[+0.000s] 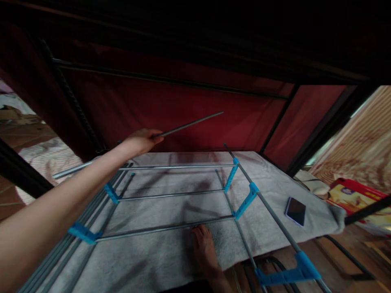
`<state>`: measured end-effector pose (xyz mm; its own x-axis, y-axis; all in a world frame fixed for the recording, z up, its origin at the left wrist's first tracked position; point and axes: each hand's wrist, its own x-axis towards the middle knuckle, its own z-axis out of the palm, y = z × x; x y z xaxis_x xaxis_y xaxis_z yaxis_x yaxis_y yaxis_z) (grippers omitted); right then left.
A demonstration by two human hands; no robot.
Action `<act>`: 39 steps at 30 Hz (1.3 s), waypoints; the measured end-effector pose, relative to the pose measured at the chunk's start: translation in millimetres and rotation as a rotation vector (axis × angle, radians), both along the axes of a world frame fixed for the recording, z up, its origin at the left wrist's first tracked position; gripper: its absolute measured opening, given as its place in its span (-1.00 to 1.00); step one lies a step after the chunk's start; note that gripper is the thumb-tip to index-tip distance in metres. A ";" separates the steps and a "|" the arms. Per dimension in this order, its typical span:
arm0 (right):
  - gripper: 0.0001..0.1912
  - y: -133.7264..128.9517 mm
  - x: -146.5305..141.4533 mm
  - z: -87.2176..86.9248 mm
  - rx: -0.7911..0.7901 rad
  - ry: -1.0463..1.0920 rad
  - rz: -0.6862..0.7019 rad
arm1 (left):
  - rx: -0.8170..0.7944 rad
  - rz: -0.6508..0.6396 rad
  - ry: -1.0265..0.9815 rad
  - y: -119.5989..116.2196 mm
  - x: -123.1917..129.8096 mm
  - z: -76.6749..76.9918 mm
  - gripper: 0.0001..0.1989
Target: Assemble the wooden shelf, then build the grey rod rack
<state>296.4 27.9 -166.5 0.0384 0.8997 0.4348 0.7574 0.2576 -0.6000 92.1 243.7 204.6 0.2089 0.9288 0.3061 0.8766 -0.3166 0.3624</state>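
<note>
My left hand (143,141) is closed round a loose metal rod (192,123), raised above the far left part of the bed-like grey cloth surface (171,260). The rod slants up to the right. My right hand (204,243) rests at the near crossbar (165,229) of a frame of grey tubes, its fingers curled near the bar; whether they grip it is unclear. Blue plastic connectors (244,200) join the tubes on the right side, and others (84,233) sit on the left. Several more tubes (61,248) lie side by side at the left, partly behind my left forearm.
A phone (295,211) lies on the cloth at the right. Dark posts and a red fabric panel (171,110) stand behind the surface. A red and yellow box (360,199) is at the far right.
</note>
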 end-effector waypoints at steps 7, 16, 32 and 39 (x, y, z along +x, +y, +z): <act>-0.58 -0.1 -3.0 -1.9 0.001 -0.066 -0.041 | 0.038 -0.070 0.028 -70.2 23.3 -57.2 -0.62; -0.55 0.4 -3.0 2.6 -0.012 0.083 -0.069 | 0.094 -0.119 0.107 -142.1 14.1 -158.5 -0.59; -0.82 17.7 8.3 30.9 -0.024 0.956 -0.134 | 0.063 -0.197 0.239 -159.4 -25.7 -226.7 -0.60; -0.86 22.7 26.4 90.5 -0.062 1.225 -0.192 | 0.066 -0.261 0.171 -160.5 -33.8 -246.3 -0.61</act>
<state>322.8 50.6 -76.0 0.5225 0.8523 -0.0235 -0.2877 0.1503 -0.9458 58.2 83.2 -41.7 0.4915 0.8163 0.3035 0.8090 -0.5570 0.1877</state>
